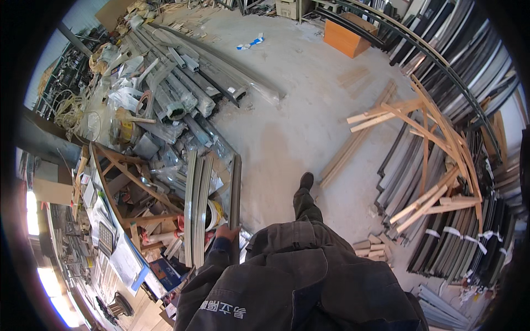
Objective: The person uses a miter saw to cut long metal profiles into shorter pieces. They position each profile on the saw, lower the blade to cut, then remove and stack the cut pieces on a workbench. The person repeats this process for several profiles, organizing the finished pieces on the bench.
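At the left, the calculator (105,238) and papers (126,259) could be knocked down if the near end of the bar (236,193) were swung that way. Nearer the middle, the pale strips (197,209) could be snagged and toppled by a sideways pull, as they lie just beside the bar and no hand is seen on them. Farther right, the planks (353,138) on the floor (265,193) could be tripped over if the eyes were kept on the load. The bar is held within the grip of the left hand (223,233), which appears closed around it, well below its middle; the longer part reaches out beyond the hand. The right hand is out of view, so its grip cannot be told.
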Motion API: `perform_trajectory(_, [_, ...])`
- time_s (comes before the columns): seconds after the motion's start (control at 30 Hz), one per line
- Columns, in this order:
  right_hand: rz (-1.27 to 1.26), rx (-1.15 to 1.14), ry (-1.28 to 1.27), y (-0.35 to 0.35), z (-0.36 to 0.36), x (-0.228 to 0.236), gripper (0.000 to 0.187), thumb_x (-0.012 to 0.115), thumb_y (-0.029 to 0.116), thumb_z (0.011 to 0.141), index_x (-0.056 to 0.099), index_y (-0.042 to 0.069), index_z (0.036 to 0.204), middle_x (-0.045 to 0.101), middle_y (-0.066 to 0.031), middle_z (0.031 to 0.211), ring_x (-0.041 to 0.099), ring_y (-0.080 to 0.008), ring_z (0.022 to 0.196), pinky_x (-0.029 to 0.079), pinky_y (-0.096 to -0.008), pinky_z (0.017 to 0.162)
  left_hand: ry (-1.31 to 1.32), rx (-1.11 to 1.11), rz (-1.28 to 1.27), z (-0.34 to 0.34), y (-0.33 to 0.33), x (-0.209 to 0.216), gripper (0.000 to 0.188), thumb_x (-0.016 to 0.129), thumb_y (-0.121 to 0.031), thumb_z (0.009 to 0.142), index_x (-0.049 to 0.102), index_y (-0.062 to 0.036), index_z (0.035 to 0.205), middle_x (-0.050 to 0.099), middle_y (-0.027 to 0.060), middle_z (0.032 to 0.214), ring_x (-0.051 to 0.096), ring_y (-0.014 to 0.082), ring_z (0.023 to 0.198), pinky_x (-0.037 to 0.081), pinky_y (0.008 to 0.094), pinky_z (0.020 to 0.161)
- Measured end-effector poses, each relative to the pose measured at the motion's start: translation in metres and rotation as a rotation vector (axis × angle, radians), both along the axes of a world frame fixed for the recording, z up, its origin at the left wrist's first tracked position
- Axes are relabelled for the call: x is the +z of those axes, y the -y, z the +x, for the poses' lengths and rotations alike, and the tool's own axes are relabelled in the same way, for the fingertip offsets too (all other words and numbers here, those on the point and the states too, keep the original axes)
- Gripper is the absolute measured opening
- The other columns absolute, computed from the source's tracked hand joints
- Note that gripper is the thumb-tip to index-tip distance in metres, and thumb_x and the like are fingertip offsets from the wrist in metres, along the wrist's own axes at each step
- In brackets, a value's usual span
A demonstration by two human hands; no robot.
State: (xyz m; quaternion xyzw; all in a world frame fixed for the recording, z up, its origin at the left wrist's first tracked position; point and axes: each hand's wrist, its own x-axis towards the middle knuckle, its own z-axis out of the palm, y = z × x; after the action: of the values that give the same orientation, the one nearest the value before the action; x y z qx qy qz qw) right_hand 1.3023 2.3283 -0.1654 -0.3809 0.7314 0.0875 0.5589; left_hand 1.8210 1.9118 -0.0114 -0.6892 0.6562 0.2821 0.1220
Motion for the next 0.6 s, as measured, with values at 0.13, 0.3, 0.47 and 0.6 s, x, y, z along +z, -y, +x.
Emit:
perform_trajectory(0.13, [-0.055, -0.03, 0.045, 0.128, -0.07, -0.037, 0.033, 0.057, 0.036, 0.089, 0.068, 0.01, 0.108, 0.068, -0.0157, 0.108, 0.064, -0.0301, 0.104, 0.05, -0.0428, 0.09, 0.017, 0.039, -0.069, -0.047, 0.081, -0.027, 0.083, 0.069, -0.067, 0.071, 0.064, 0.0064, 0.109, 0.065, 0.0292, 0.108, 0.063, 0.0407, 0.106, 0.051, 0.0483, 0.09])
perform_trajectory(0.3, [-0.501, 0.461, -0.154, 0.368, -0.204, 0.017, 0.034, 0.077, 0.028, 0.074, 0.066, 0.009, 0.099, 0.068, -0.0124, 0.107, 0.069, -0.0308, 0.087, 0.055, -0.0443, 0.077, 0.182, 0.106, 0.192, -0.092, 0.132, -0.063, 0.07, 0.069, -0.061, 0.075, 0.065, 0.0004, 0.108, 0.063, 0.0251, 0.116, 0.062, 0.0384, 0.108, 0.05, 0.049, 0.091])
perform_trajectory(0.47, [-0.393, -0.846, 0.342, 0.628, -0.288, 0.151, 0.025, 0.055, 0.025, 0.092, 0.062, 0.003, 0.101, 0.07, -0.0118, 0.091, 0.067, -0.0204, 0.066, 0.056, -0.0324, 0.054, 0.115, 0.197, 0.262, -0.141, 0.215, -0.084, 0.066, 0.07, -0.057, 0.076, 0.066, 0.0001, 0.109, 0.066, 0.0242, 0.11, 0.065, 0.0389, 0.103, 0.052, 0.0493, 0.086])
perform_trajectory(0.6, [-0.569, -0.901, 0.38, 0.756, -0.324, 0.176, 0.025, 0.054, 0.026, 0.092, 0.062, 0.003, 0.097, 0.07, -0.0106, 0.09, 0.067, -0.019, 0.066, 0.055, -0.0309, 0.053, 0.124, 0.125, 0.297, -0.192, 0.318, -0.101, 0.064, 0.071, -0.055, 0.076, 0.066, 0.0004, 0.109, 0.067, 0.0239, 0.105, 0.066, 0.0391, 0.099, 0.052, 0.0491, 0.082])
